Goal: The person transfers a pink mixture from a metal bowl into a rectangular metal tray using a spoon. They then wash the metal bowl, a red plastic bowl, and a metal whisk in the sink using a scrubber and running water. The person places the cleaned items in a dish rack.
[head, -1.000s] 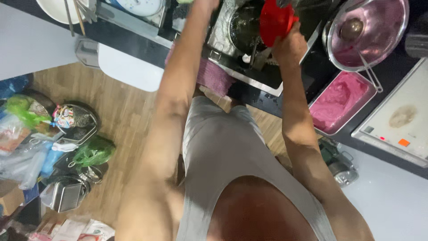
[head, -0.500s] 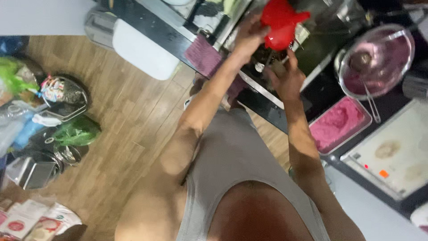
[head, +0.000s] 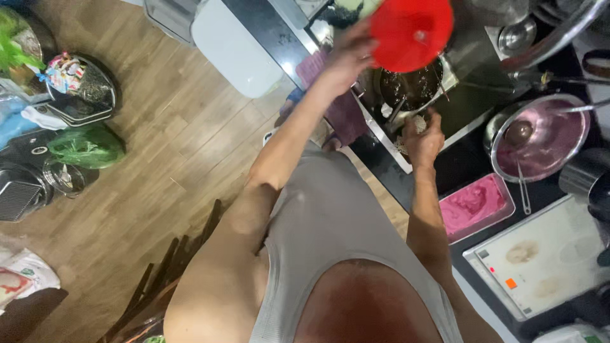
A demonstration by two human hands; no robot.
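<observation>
My left hand (head: 348, 58) is raised over the counter and grips the edge of a round red lid (head: 412, 33). Just below the lid stands a dark pot (head: 410, 89) with dark contents, set on a steel tray. My right hand (head: 422, 141) hovers at the pot's near rim, closed around a small pale clump that I cannot make out. Both arms reach forward from my grey vest.
A steel bowl of purple mixture (head: 540, 141) with a ladle sits right of the pot. A pink tray (head: 475, 204) and a white board (head: 540, 257) lie nearer. A purple cloth (head: 343, 111) hangs at the counter edge. Bags and pots (head: 76, 95) crowd the wooden floor at left.
The red lid has swung up and turned flat-on toward the camera in my left hand. My right hand has dropped from the lid to the pot's near rim.
</observation>
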